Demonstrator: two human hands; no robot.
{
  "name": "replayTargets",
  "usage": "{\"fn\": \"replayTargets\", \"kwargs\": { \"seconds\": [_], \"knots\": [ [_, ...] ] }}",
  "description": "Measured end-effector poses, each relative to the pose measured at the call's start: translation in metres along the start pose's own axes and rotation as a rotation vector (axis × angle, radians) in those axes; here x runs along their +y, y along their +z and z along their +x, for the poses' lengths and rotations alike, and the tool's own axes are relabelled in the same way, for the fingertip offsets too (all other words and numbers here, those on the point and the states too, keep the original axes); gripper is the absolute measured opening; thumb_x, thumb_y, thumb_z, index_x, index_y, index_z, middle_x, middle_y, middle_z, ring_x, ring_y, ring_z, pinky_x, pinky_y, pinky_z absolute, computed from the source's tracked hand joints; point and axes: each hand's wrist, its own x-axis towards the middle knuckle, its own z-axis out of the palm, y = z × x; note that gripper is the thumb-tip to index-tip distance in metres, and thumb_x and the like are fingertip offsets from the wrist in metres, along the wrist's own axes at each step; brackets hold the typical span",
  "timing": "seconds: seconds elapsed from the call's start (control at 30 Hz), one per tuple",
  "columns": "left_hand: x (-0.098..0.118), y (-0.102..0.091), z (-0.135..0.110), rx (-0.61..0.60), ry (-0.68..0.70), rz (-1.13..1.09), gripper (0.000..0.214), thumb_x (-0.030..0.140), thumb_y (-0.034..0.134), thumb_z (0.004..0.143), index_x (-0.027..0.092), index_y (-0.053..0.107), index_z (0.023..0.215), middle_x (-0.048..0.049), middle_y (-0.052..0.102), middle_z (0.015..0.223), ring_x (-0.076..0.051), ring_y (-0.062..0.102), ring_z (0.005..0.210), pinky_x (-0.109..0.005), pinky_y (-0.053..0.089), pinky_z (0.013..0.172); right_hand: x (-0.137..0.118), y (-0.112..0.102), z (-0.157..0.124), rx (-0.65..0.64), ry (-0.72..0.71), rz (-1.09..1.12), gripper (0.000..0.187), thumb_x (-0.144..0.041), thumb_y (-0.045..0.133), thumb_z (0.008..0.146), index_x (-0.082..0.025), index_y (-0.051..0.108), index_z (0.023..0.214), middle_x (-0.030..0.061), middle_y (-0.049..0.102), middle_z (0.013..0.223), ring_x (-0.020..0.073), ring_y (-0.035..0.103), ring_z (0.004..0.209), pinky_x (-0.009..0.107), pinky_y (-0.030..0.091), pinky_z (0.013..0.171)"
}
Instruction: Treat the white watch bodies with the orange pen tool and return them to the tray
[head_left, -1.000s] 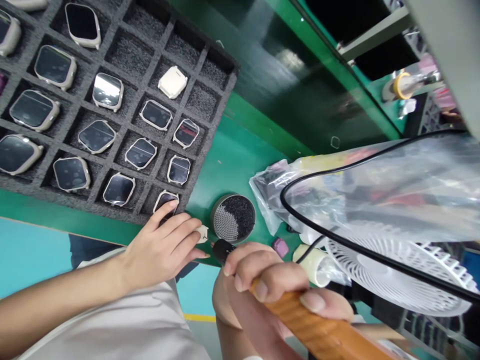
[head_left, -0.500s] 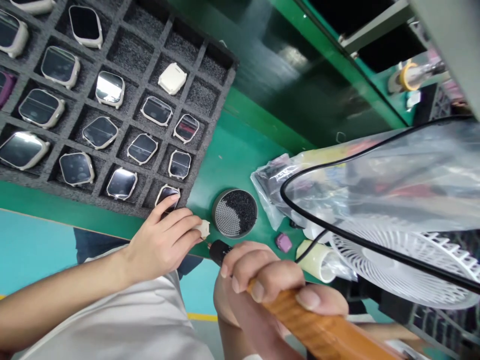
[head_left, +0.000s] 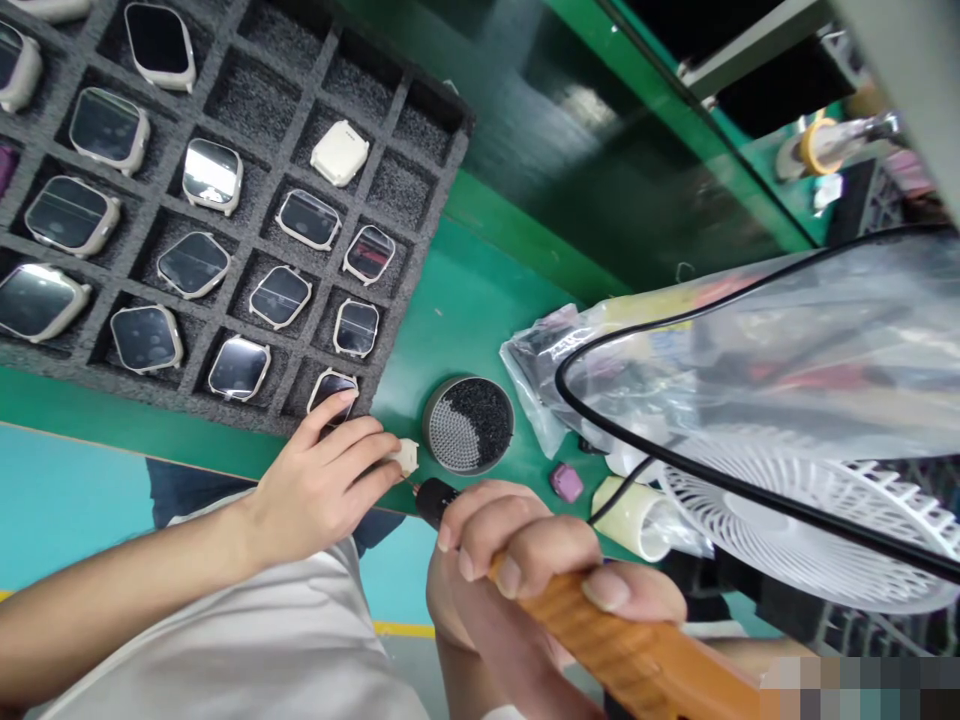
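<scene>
My left hand (head_left: 322, 480) pinches a small cream watch case (head_left: 406, 457) at the green bench's near edge, its index finger stretched onto the corner of a black foam tray (head_left: 300, 90). My right hand (head_left: 517, 570) is wrapped round an orange-handled electric screwdriver (head_left: 622, 650), whose black tip (head_left: 433, 493) points at the watch case from close by. The tray holds several watch cases in its cells, most with dark screens up.
A round tin of small screws (head_left: 469, 424) stands just right of the case. A white fan (head_left: 810, 530), a clear plastic bag (head_left: 750, 360), a black cable (head_left: 675, 460), a pink part (head_left: 565, 482) and a tape roll (head_left: 634, 515) crowd the right side.
The screwdriver tip has edged left toward the watch case. My left hand stays put on the case; the view has shifted slightly.
</scene>
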Motion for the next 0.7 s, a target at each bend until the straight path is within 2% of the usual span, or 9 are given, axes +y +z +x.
{"fn": "replayTargets", "kwargs": {
  "seconds": [0.17,0.3,0.4,0.57,0.7],
  "knots": [
    [0.003,0.0,0.002,-0.01,-0.017,0.054,0.011,0.028,0.07,0.101,0.021,0.074,0.109,-0.0012,0.077,0.121,-0.02,0.067,0.117,-0.049,0.026,0.134,0.006,-0.004,0.006,0.016,-0.069,-0.062,0.035,-0.046,0.043,0.1,-0.023,0.058,0.122,-0.0036,0.063,0.087,0.0157,0.065,0.07,0.041,0.055,0.057],
    [0.003,0.0,0.002,-0.065,0.014,0.108,0.024,0.028,0.064,0.102,0.025,0.074,0.124,-0.0008,0.076,0.129,-0.023,0.065,0.12,-0.053,0.021,0.135,0.019,-0.003,0.01,0.049,-0.142,-0.054,0.064,-0.073,0.032,0.099,-0.019,0.057,0.123,-0.0009,0.063,0.089,0.0155,0.063,0.067,0.041,0.053,0.053],
    [0.002,0.0,0.002,-0.066,0.025,0.105,0.027,0.024,0.061,0.102,0.026,0.075,0.124,-0.0006,0.076,0.127,-0.023,0.064,0.12,-0.054,0.02,0.135,0.025,0.0,0.011,0.054,-0.127,-0.044,0.074,-0.08,0.025,0.098,-0.019,0.057,0.122,-0.0002,0.062,0.088,0.0161,0.063,0.067,0.042,0.053,0.053],
    [0.002,0.001,0.001,-0.044,0.025,0.098,0.023,0.023,0.064,0.1,0.025,0.077,0.118,-0.0008,0.077,0.125,-0.022,0.064,0.119,-0.053,0.022,0.135,0.028,0.0,0.009,0.034,-0.11,-0.049,0.072,-0.079,0.028,0.098,-0.019,0.058,0.123,0.0007,0.064,0.089,0.0172,0.065,0.069,0.044,0.053,0.056],
    [0.002,0.003,0.0,-0.045,0.026,0.097,0.024,0.022,0.064,0.1,0.024,0.077,0.119,-0.0015,0.076,0.126,-0.023,0.063,0.12,-0.053,0.022,0.135,0.026,-0.002,0.008,0.002,-0.077,-0.077,0.056,-0.067,0.041,0.1,-0.019,0.058,0.123,0.0011,0.066,0.092,0.0191,0.066,0.071,0.047,0.055,0.059]
  ]
}}
